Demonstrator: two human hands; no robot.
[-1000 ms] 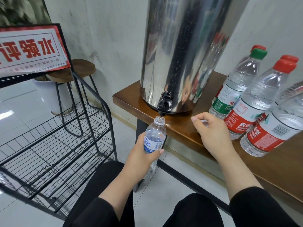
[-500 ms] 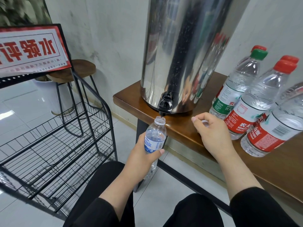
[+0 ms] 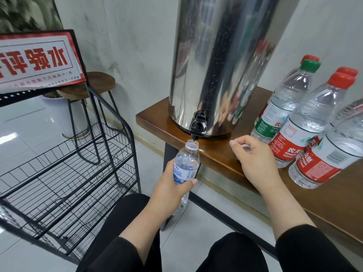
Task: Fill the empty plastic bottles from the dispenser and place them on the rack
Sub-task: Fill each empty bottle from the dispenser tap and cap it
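While the left hand (image 3: pixel 172 190) grips the bottle (image 3: pixel 185 165) under the tap (image 3: pixel 198 127), the right hand (image 3: pixel 253 161) pinches a cap (image 3: pixel 246 149)

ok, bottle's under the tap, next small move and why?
Probably keep the left hand steady, holding the uncapped bottle with its mouth right under the black spout. It looks nearly full; the right hand seems to hold a small white cap, ready.

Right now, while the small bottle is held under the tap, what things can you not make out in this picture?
Head view only:
- Water level in the small bottle: the left hand and the label cover it.
- Whether water flows from the tap: too small to tell.
- What the right hand holds: curled fingers hide all but a white bit, perhaps a cap.
- Dispenser top: cut off by the upper edge.
- Nearest red-label bottle: its cap is cut off by the right edge.
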